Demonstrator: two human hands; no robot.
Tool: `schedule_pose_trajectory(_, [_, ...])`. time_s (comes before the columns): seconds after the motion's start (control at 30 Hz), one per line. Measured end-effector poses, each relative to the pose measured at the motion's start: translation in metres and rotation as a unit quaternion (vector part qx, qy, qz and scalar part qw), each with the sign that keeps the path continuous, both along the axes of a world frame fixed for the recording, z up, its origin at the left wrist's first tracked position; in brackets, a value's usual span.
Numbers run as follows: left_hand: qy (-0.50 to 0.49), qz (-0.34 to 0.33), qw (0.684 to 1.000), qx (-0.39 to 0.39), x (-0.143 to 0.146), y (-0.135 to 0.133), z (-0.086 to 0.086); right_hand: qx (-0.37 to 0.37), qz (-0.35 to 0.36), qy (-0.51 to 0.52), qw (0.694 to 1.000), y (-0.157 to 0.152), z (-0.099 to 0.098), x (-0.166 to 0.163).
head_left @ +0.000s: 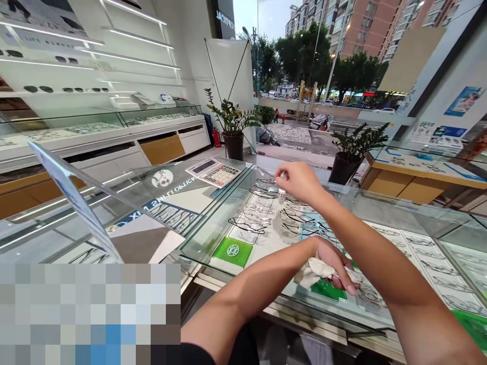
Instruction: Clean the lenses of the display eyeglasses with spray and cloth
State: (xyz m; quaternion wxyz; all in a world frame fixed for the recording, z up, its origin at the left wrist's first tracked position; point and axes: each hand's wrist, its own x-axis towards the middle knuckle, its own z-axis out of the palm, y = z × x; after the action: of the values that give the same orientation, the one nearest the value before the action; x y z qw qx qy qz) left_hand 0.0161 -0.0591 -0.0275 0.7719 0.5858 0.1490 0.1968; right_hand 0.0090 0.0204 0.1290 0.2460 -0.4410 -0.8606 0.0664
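Note:
My right hand (300,182) reaches forward over the glass counter (213,238), its fingers closed at the top of a small clear bottle (281,196) with reddish print. Whether the bottle rests on the glass or hangs just above it, I cannot tell. Nearer to me, my left hand (335,266) is closed around a crumpled cream cloth (312,271), low over the counter's right part. My right forearm passes beyond the left hand. Beneath the glass lie rows of eyeglasses (247,225), a green card (233,251) and, under the left hand, another green card (329,290).
A calculator (213,172) lies on the adjoining counter to the left. A tilted clear panel stand (76,203) rises there. Potted plants (234,144) stand beyond the counter, by the window. Wall shelves hold sunglasses (38,89). A pixelated patch covers the lower left.

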Motion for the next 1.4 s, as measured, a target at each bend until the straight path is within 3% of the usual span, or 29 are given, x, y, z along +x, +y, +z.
schedule_pose_trajectory(0.07, [0.012, -0.006, 1.000, -0.003, 0.000, 0.008, 0.013, -0.020, -0.015, 0.086, 0.996, -0.012, 0.004, 0.042])
schedule_pose_trajectory(0.17, [0.032, -0.032, 0.999, -0.006, 0.003, 0.018, 0.022, -0.055, -0.047, 0.203, 0.977, -0.030, -0.010, 0.104])
schedule_pose_trajectory(0.23, [0.068, -0.121, 0.990, -0.011, 0.004, 0.026, 0.024, -0.085, -0.055, 0.276, 0.956, -0.039, -0.029, 0.139])
schedule_pose_trajectory(0.3, [0.114, -0.258, 0.959, -0.024, -0.001, 0.037, 0.025, -0.101, -0.054, 0.335, 0.935, -0.045, -0.052, 0.168])
schedule_pose_trajectory(0.33, [0.097, -0.250, 0.963, -0.042, -0.006, 0.043, 0.026, -0.106, -0.048, 0.355, 0.928, -0.047, -0.063, 0.180])
schedule_pose_trajectory(0.5, [-0.034, -0.084, 0.993, -0.076, -0.040, 0.074, 0.036, -0.092, -0.030, 0.427, 0.899, -0.040, -0.108, 0.212])
schedule_pose_trajectory(0.57, [-0.083, 0.013, 0.994, -0.065, -0.045, 0.080, 0.043, -0.082, -0.027, 0.433, 0.897, -0.035, -0.119, 0.216])
schedule_pose_trajectory(0.7, [-0.049, 0.232, 0.971, 0.030, -0.035, 0.084, 0.051, -0.065, -0.012, 0.404, 0.912, -0.031, -0.130, 0.219])
schedule_pose_trajectory(0.77, [0.008, 0.288, 0.952, 0.101, -0.027, 0.084, 0.049, -0.065, -0.001, 0.396, 0.916, -0.033, -0.131, 0.218])
schedule_pose_trajectory(0.87, [0.071, 0.300, 0.939, 0.153, -0.019, 0.083, 0.043, -0.063, 0.018, 0.374, 0.925, -0.038, -0.129, 0.213])
schedule_pose_trajectory(0.97, [0.104, 0.278, 0.944, 0.144, -0.015, 0.082, 0.038, -0.040, 0.029, 0.329, 0.943, -0.043, -0.128, 0.207])
schedule_pose_trajectory(1.13, [0.090, 0.266, 0.948, 0.148, -0.014, 0.080, 0.037, 0.022, 0.027, 0.297, 0.954, -0.052, -0.124, 0.201])
schedule_pose_trajectory(1.4, [0.053, 0.311, 0.944, 0.098, -0.013, 0.083, 0.034, 0.032, 0.013, 0.298, 0.954, -0.057, -0.120, 0.197])
